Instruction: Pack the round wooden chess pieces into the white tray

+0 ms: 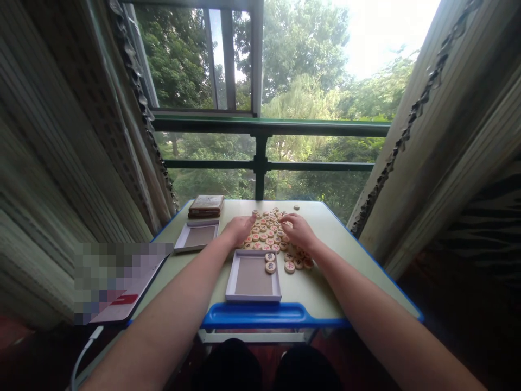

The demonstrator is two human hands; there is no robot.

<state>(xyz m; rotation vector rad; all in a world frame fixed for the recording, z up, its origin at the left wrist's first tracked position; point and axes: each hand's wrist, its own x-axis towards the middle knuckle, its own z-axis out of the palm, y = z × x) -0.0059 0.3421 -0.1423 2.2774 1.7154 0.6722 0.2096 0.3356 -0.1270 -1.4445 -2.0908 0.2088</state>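
Many round wooden Chinese chess pieces [263, 237], marked in red or dark characters, lie in a loose pile on the table. At the left edge of this pile is my left hand [240, 229], its thumb stretched forward and its other fingers partly hidden. My right hand [298, 230] rests at the pile's right side with fingers apart and slightly bent over the pieces. Neither hand visibly grips a piece. In front of the pile sits a shallow white box tray [232, 277]; two dark-marked pieces [270, 267] are in its far right corner.
Another shallow box tray [178, 244] lies at the left, with a brown box [207, 205] behind it. A tablet-like device [118, 312], partly blurred, juts over the left edge, a white cable [95, 333] beside it. One piece [296, 207] sits apart near the far edge.
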